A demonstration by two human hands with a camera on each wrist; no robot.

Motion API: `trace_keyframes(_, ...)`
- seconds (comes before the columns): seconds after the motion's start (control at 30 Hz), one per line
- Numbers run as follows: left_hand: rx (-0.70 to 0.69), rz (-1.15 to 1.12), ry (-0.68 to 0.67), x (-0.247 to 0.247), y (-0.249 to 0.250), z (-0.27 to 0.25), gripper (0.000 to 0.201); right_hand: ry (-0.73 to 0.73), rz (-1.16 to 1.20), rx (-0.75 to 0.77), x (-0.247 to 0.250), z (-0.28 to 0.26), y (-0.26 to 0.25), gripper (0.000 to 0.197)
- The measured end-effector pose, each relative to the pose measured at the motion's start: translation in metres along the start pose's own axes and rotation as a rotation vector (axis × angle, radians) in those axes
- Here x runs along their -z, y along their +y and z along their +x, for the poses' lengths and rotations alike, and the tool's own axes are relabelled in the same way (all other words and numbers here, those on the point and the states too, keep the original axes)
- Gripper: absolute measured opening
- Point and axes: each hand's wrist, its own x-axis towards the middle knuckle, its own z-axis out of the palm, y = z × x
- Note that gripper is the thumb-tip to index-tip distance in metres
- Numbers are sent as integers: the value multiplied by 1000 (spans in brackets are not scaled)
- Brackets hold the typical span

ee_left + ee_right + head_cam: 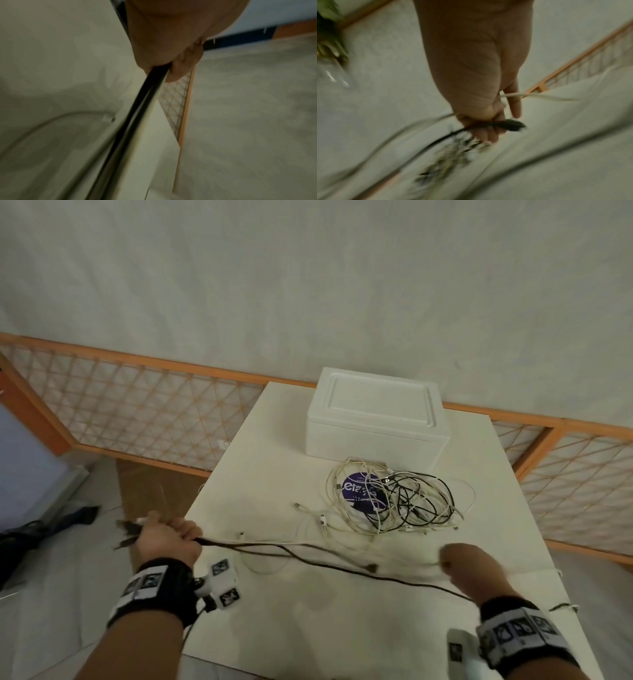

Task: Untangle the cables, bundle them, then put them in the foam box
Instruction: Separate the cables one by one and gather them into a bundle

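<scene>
The left hand (169, 537) is fisted around a few pulled-out cables at the near-left edge of the worktop (274, 440), plug ends poking out past its far side, and a black cable (342, 568) runs from that fist rightward across the near part of the worktop toward the right hand (467, 568), so the freed strands lie roughly left to right between the two hands. The right hand, blurred, has its fingers curled around a black cable with a pale cable (539, 95) crossing between them. The remaining tangle of white and black cables (394, 498) sits ahead of the hands, nearer the right one, partly over a purple round sticker (358, 491). Just behind the tangle stands the white foam box (375, 414) with its lid still on, so nothing can be seen inside; it will likely need opening before any bundle goes in
</scene>
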Motion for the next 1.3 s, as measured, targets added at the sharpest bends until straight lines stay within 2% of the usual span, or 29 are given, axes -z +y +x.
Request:
trace_keyframes(0.07, -35, 3, 5, 1, 18, 2, 43, -70, -58, -84, -5, -4, 40, 20)
trace_keyframes(0.1, -39, 12, -19, 0, 20, -1, 44, -166, -62, -99, -3, -5, 49, 21)
trace_keyframes(0.17, -13, 46, -99, -11, 10, -13, 46, -391, -59, -70, 10, -2, 40, 49)
trace_keyframes(0.2, 9, 62, -144, -18, -1, -20, 46, -424, -18, -22, 19, 2, 23, 61)
trace_keyframes(0.23, 39, 69, -191, -26, -14, -28, 47, -379, 40, 52, 32, 6, 1, 67)
trace_keyframes(0.27, 78, 78, -242, -34, -27, -36, 49, -263, 142, 158, 44, 8, -27, 66)
trace_keyframes(0.33, 149, 118, -333, -50, -54, -54, 53, -63, 462, 352, 69, 1, -96, 63)
trace_keyframes(0.37, 169, 133, -368, -58, -67, -62, 53, -55, 584, 430, 76, -5, -130, 66)
trace_keyframes(0.43, 187, 143, -402, -71, -86, -78, 53, -152, 583, 547, 74, -12, -185, 67)
trace_keyframes(0.5, 181, 157, -393, -79, -90, -83, 53, -198, 509, 569, 60, -12, -210, 37)
trace_keyframes(0.53, 178, 156, -377, -79, -85, -81, 53, -205, 489, 552, 56, -11, -211, 22)
trace_keyframes(0.57, 176, 141, -351, -77, -75, -74, 53, -204, 464, 548, 55, -8, -203, 16)
trace_keyframes(0.63, 161, 76, -267, -65, -49, -53, 53, -207, 366, 525, 50, 1, -173, 21)
trace_keyframes(0.7, 145, 59, -175, -48, -29, -32, 51, -215, 371, 473, 44, 5, -143, 35)
trace_keyframes(0.8, 140, 52, -134, -31, -31, -17, 48, -122, 198, 465, 33, 3, -129, 46)
trace_keyframes(0.97, 146, 47, -138, -32, -28, -10, 48, -31, 103, 363, 26, 8, -122, 28)
trace_keyframes(1.07, 133, 65, -105, -30, -15, -4, 48, 13, 40, 267, 25, 15, -101, 33)
trace_keyframes(1.3, 127, 96, 14, -20, -18, 3, 45, 2, 9, 280, 19, 24, -98, 28)
